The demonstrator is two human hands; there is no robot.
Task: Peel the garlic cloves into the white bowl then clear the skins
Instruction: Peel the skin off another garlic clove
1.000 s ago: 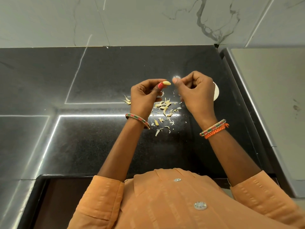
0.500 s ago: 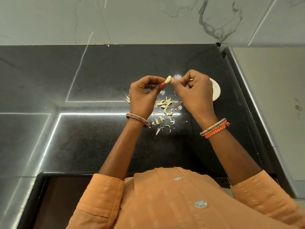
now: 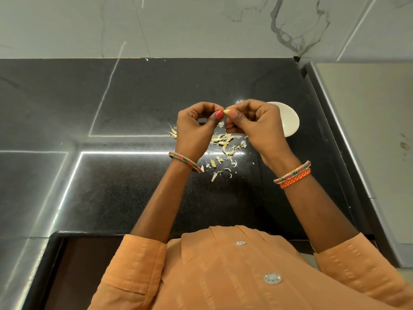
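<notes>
Pinching garlic clove point(image 3: 226, 111) — both hands point(image 3: 196, 130) point(image 3: 261, 128) above skins point(image 3: 223, 151).

Most of the garlic clove point(image 3: 226, 111) is hidden between the fingertips of the left hand point(image 3: 196, 128) and right hand point(image 3: 257, 126). The right hand covers the near-left part of the white bowl point(image 3: 289, 121), so its contents cannot be seen. Some skins point(image 3: 223, 146) lie under the hands.

**Around the worktop**

A black speckled counter point(image 3: 138, 90) met a grey-veined marble wall point(image 3: 201, 25) along its far edge. A pale raised surface point(image 3: 368, 135) ran beside the counter's right edge. Bangles point(image 3: 291, 175) circled both wrists. An orange buttoned shirt point(image 3: 234, 276) filled the near edge.
</notes>
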